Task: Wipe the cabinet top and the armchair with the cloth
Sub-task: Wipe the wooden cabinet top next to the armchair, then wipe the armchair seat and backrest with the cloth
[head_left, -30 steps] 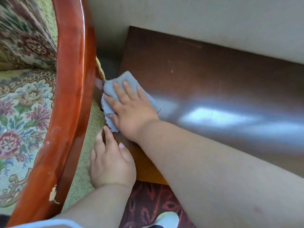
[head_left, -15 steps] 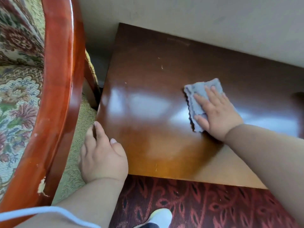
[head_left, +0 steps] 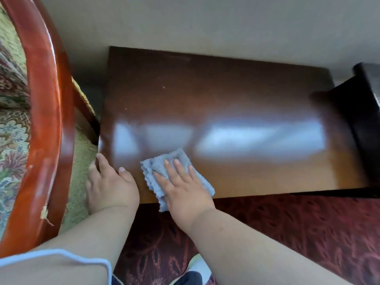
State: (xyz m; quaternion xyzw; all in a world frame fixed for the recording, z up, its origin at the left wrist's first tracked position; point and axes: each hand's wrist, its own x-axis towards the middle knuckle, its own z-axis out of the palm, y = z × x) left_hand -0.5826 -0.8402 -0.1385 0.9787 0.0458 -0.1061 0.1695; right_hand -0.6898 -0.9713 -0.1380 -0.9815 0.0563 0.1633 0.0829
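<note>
**Head view: cloth pressed flat at front edge of cabinet top**

Head-camera frame looks down on a pale wall (head_left: 205, 23) that fills the upper part of the scene, with the glossy brown cabinet top (head_left: 236, 112) set against it and streaked by blurred window reflections. A dark red patterned carpet (head_left: 298, 233) runs along the front of the cabinet. At left stands the armchair (head_left: 47, 112), its curved red-brown wooden rail chipped low down and its floral upholstery visible behind; the chair sits just beside the cabinet's left edge. A dark piece of furniture (head_left: 364, 120) meets the cabinet's right end.

Two bare forearms reach in from the bottom. The right hand (head_left: 183, 190) lies flat and open, fingers spread, pressing down on the cloth (head_left: 164, 163), a grey-blue folded rag. The cloth rests on the cabinet top near its front-left corner, one scalloped edge hanging slightly over the front lip. The left hand (head_left: 111, 186) rests open on the same corner, fingers at the left edge and thumb on the top, holding nothing. The two hands are near each other but apart.

A white-edged sleeve (head_left: 61, 262) shows at bottom left, and a dark and white shoe (head_left: 195, 272) stands on the carpet between the arms.
</note>
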